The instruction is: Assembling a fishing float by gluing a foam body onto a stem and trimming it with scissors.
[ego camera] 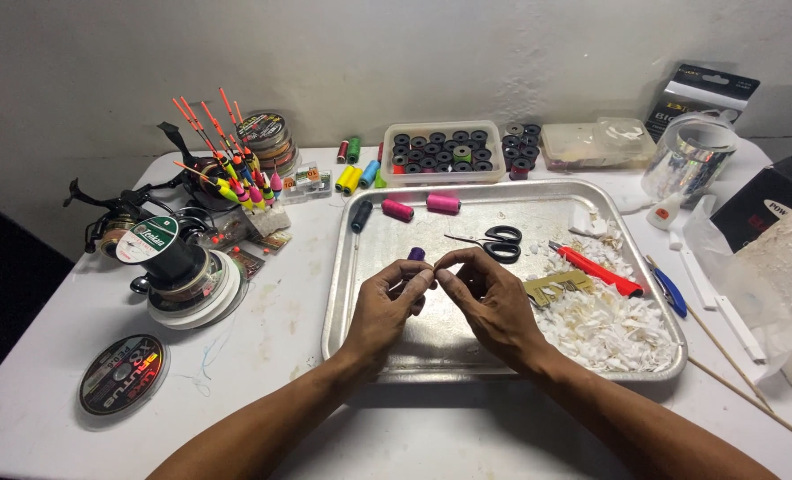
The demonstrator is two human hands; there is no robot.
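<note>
Here is the white tabletop (49, 373), crowded from edge to edge, and square in the middle of it sits a big metal tray (342, 293) with its near rim close to the tabletop's front edge. Over at the tabletop's right edge leans a rough white foam block (791, 284). Along the left edge there is a fishing reel (160, 244) standing on a stack of line spools, with a flat dark line spool (120, 373) lying near the front left corner. At the back edge, just beyond the tray's far rim, rests a clear box of black bobbins (440, 151).

Inside the tray now: a heap of white foam shavings (604, 324) fills the near right corner, a red utility knife (596, 269) lies on the heap's far side, and black scissors (493, 242) rest near the tray's centre. Two pink thread spools (420, 206) lie by the tray's far rim.

And the hands, both over the tray's middle: the left hand (382, 311) and the right hand (493, 302) meet fingertip to fingertip, fingers narrowed into pinches. The left hand pinches a small purple thread spool (416, 254), which pokes up just above its fingertips. The right hand's thumb and forefinger are closed tight just beside it; what they grip is too fine to tell.
</note>
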